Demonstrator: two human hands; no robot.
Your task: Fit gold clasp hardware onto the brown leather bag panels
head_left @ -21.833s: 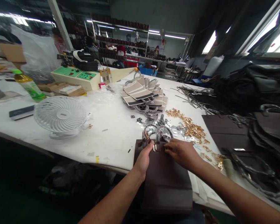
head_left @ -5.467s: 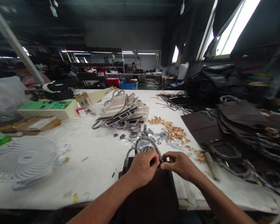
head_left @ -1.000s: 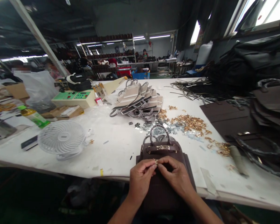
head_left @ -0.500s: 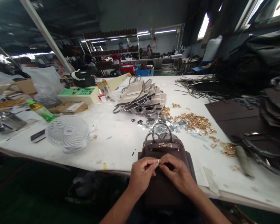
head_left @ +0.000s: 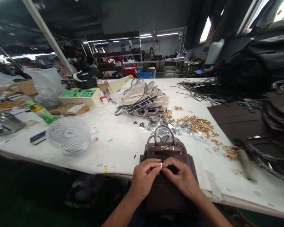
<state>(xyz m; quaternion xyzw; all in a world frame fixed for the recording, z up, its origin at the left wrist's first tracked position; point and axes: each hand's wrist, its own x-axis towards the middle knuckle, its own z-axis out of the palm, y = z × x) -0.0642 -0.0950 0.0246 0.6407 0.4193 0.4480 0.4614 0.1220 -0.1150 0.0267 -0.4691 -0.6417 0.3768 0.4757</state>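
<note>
Pinching a gold piece [head_left: 161, 165] in my left hand [head_left: 144, 178] and right hand [head_left: 181, 176] together, presumably for fine control, I held it over the bag [head_left: 165, 190]. The bag sat at the near edge of the tabletop [head_left: 118, 157], seemingly for easy reach.

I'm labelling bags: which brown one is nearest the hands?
The bag directly under the left hand and right hand; the other brown bags lie apart, further right.

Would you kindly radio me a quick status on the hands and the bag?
Left hand and right hand together, pinching small gold piece. Brown bag right behind them, gold clasp showing. Nothing seen blocking the hands.
</note>
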